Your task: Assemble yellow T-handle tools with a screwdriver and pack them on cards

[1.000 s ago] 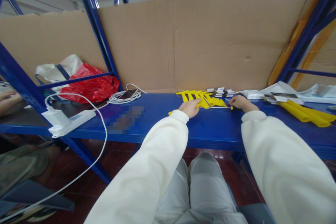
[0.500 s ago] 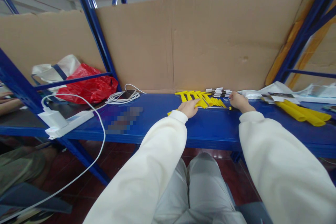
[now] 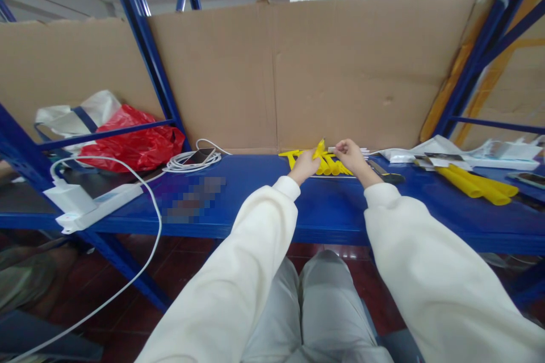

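My left hand is closed around a small yellow piece, which points upward with a dark tip at its top. Just to the right, my right hand is raised with thumb and fingers pinched together; what is between them, if anything, is too small to make out. Below and between both hands lies a row of yellow tube-like pieces, several side by side on the blue shelf. A dark, flat, long tool rests right of my right wrist. White strips show partly behind that hand.
Larger yellow rolls and white packaging lie at the right, near a phone. A coiled white cable, a power strip and a red bag are at the left. Cardboard stands behind.
My left hand has lifted a yellow piece from the row. My right hand has moved left from the white strips toward it, uncovering the dark tool.
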The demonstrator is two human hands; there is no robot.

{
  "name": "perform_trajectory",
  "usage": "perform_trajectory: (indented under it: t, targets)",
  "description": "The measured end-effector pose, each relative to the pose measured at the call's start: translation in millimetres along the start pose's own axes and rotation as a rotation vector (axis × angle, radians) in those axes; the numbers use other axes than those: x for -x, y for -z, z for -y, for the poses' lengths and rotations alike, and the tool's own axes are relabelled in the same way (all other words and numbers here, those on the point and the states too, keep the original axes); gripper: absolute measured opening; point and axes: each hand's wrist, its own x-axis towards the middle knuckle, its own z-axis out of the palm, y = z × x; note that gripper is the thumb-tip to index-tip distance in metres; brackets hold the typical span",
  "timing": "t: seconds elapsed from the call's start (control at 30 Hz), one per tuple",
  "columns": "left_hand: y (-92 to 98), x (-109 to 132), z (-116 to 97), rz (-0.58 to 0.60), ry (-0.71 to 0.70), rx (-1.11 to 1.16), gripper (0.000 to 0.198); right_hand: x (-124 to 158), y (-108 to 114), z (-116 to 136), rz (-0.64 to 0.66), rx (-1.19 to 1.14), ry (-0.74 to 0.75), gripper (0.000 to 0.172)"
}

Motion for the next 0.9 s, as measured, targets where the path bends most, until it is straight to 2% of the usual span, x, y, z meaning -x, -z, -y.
perform_trajectory:
  t: [0.1,0.17,0.33,0.57,0.9]
  targets:
    - [1.1,2,-6,0.043,0.203,0.272,0.022,1,-12,7,-0.009,-0.117,-0.027,0.027]
    - [5.1,7,-8,0.058,0.308,0.420,0.021,3,-19,9,0.010,-0.170,-0.042,0.030]
    - [14.3,18,-8,0.135,0.456,0.558,0.022,11,-26,5,0.094,-0.216,-0.072,0.039]
    - [13.5,24,-3,0.190,0.500,0.567,0.021,23,-25,3,0.163,-0.176,-0.143,0.035]
    - [15.4,27,-2,0.211,0.534,0.609,0.023,30,-26,7,0.212,-0.223,-0.103,0.036]
